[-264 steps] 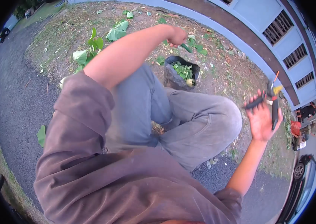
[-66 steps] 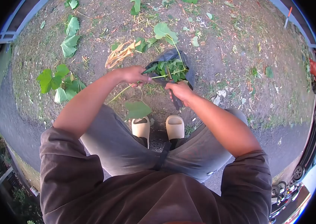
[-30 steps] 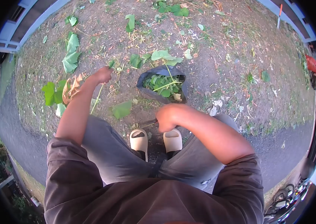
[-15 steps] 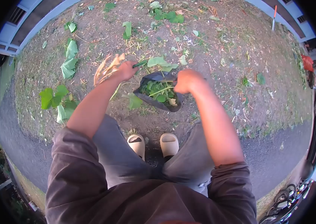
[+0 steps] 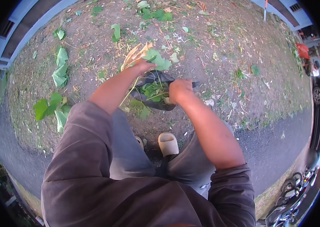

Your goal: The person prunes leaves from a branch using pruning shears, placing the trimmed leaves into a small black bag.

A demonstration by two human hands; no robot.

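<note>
- Left hand [image 5: 142, 68]: grip closed on a stem bunch [image 5: 150, 56], held above the far rim of the bag [image 5: 153, 77].
- Right hand [image 5: 179, 90]: grip closed on a dark tool [image 5: 196, 84] at the bag's right rim.
- Best practice: cut over the bag's mouth, with the blades clear of the left fingers.
- Half a second ago the hands were wider apart, with the bunch left of the bag.

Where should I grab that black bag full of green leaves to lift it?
Probably grip the black bag by its open rim, coming down from above. It stands mouth up and its soft wall sags, so the sides offer little hold. The right hand is closed at the right edge, and the left hand holds a leaf bunch.
</note>
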